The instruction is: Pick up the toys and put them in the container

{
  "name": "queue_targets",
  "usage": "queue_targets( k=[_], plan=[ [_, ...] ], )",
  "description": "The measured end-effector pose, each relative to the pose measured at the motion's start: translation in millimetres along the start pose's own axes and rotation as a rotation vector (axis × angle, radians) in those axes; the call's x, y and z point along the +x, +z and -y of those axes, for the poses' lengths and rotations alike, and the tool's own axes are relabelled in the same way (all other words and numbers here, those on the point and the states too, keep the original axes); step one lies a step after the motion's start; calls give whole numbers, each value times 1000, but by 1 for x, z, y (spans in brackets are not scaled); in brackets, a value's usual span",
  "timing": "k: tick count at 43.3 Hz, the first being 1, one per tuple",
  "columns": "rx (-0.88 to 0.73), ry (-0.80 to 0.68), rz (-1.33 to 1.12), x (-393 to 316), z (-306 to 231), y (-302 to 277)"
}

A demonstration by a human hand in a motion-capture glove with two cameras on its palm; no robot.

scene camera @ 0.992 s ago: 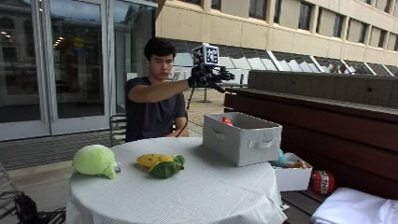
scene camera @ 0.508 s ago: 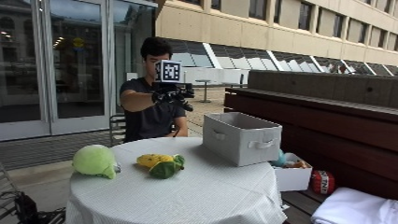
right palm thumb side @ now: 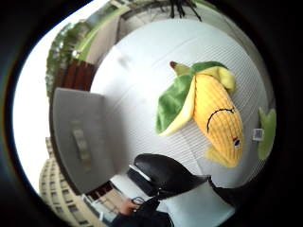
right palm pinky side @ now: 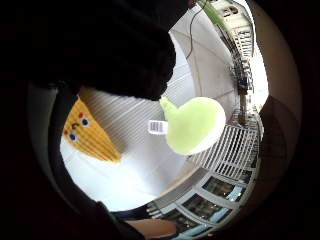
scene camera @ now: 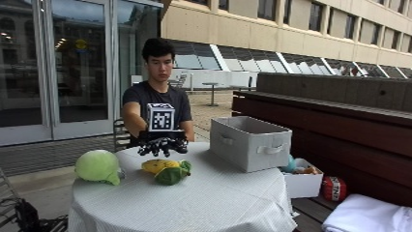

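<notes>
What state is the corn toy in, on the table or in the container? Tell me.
On the table. The corn toy lies on the white tablecloth, beside the grey container, under the gloved right hand.

No words or numbers can be read anywhere. The green toy has a small white tag with barcode lines on it, but its print is too tiny to read.

Corn plush and green round plush are lying on the table, grey container sitting upright nearby.
</notes>
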State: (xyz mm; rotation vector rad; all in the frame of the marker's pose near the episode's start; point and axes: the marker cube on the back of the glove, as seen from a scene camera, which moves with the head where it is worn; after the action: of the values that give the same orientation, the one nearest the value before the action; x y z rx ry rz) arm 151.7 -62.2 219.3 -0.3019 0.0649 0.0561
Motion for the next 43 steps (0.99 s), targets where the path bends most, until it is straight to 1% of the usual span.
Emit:
queue_targets(
  k=[5,11,17,23,30,35,43],
  plan=[
    [-10,-25,3,2,6,26],
    [-58,6,14,2,9,46],
    [-53,11,18,5,8,62],
    [-65,21,32,3,9,68],
    [-111,25,138,1,7,70],
    [-127,37,171,1,8,65],
    [-61,41,158,-2,8,57]
  ],
)
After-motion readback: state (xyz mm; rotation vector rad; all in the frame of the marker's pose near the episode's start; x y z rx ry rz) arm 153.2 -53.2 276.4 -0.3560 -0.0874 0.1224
